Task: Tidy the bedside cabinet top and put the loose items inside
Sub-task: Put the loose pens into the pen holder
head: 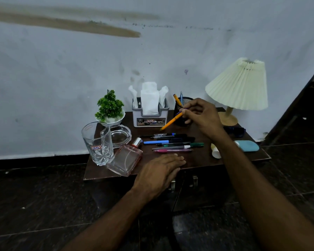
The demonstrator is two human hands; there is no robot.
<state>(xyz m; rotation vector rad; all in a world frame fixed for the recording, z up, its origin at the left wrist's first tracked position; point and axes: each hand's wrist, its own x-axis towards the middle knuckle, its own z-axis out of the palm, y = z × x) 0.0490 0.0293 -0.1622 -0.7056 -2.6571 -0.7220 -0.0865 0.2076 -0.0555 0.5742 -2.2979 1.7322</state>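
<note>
Head view: one cabinet top [197, 160] bears roughly seven loose pens [170, 142] at centre, with two more upright in a mesh cup [186, 100] at 1 o'clock. One tissue holder [149, 121] at 12 reads "OPEL". The right hand [201, 116] pinches one orange pen [170, 122] beside the cup. The left hand [159, 173] lies flat with straight fingers at 6 o'clock.

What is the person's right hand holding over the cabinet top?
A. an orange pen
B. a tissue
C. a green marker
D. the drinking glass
A: the right hand pinches an orange pen beside the black mesh pen cup, while the green marker lies on the cabinet top and the left hand rests flat on the front edge.
</note>
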